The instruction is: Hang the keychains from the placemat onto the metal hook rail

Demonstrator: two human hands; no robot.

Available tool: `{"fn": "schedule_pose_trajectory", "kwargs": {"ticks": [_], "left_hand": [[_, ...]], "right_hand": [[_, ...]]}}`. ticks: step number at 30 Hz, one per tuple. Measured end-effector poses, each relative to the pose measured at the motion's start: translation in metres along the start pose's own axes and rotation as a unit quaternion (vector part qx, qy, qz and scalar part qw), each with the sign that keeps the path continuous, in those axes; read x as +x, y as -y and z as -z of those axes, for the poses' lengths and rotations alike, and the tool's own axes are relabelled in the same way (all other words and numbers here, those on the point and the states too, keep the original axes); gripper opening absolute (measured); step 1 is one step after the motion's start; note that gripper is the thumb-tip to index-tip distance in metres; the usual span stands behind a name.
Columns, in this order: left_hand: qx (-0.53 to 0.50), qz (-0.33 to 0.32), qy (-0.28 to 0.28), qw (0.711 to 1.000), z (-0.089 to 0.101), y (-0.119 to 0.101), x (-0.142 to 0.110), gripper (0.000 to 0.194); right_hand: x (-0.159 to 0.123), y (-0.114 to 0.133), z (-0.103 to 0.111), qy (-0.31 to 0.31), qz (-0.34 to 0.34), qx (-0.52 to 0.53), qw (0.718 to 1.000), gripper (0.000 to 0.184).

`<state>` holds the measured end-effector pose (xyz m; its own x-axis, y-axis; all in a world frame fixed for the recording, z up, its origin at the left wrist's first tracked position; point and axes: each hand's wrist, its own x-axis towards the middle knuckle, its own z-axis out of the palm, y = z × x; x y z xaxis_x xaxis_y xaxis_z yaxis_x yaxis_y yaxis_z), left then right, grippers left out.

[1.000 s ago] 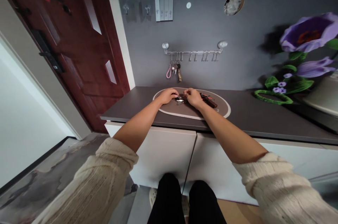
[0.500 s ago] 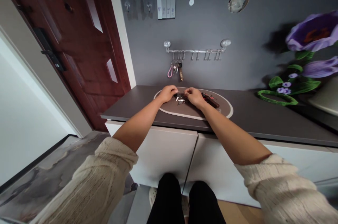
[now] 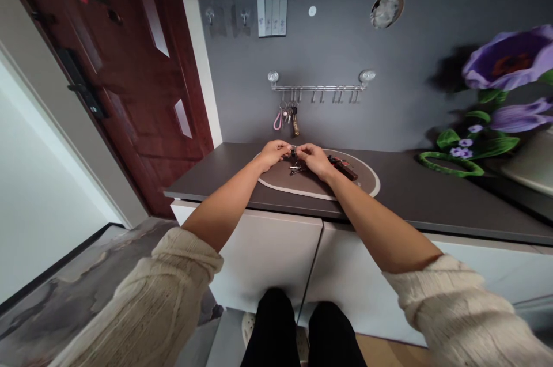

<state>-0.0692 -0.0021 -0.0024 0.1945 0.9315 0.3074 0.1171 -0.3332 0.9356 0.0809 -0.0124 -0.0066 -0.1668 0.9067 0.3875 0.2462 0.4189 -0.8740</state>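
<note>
left hand point(image 3: 273, 155) and right hand point(image 3: 317, 161) pinch a small dark object point(image 3: 294, 152), its axis unclear. silver metal keys point(image 3: 296, 169) lie roughly sideways below.

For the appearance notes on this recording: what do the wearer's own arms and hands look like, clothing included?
Both the left sleeve and the right sleeve are cream knit with raised lines, bunched near the elbows. The forearms are bare. The left hand and right hand wear no gloves; no watch shows. Rings are too small to tell.
</note>
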Motion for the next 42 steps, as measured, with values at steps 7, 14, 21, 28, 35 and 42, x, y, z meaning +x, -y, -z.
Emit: {"fn": "schedule_pose_trajectory", "kwargs": {"ticks": [7, 14, 21, 28, 35, 42], "left_hand": [[-0.056, 0.007, 0.01, 0.998, -0.001, 0.002, 0.0, 0.015], [-0.061, -0.007, 0.035, 0.997, 0.0, 0.004, -0.001, 0.024], [-0.052, -0.022, 0.037, 0.998, -0.002, 0.005, -0.001, 0.032], [-0.048, 0.007, -0.002, 0.999, -0.005, 0.005, -0.001, 0.029], [0.014, -0.025, -0.07, 0.997, -0.009, 0.005, 0.001, 0.021], [0.154, -0.093, -0.086, 0.98, -0.011, 0.012, 0.005, 0.023]], "right_hand": [[0.003, -0.003, 0.0, -0.008, 0.04, 0.019, 0.999, 0.016], [0.001, -0.003, 0.002, -0.012, 0.055, 0.002, 0.998, 0.017], [-0.001, -0.003, 0.006, -0.017, 0.078, -0.017, 0.997, 0.016], [0.001, -0.006, 0.011, -0.065, 0.107, -0.032, 0.992, 0.015], [0.017, 0.004, 0.015, -0.116, 0.081, 0.034, 0.989, 0.016], [0.059, 0.047, 0.03, -0.148, 0.022, 0.123, 0.981, 0.009]]}}
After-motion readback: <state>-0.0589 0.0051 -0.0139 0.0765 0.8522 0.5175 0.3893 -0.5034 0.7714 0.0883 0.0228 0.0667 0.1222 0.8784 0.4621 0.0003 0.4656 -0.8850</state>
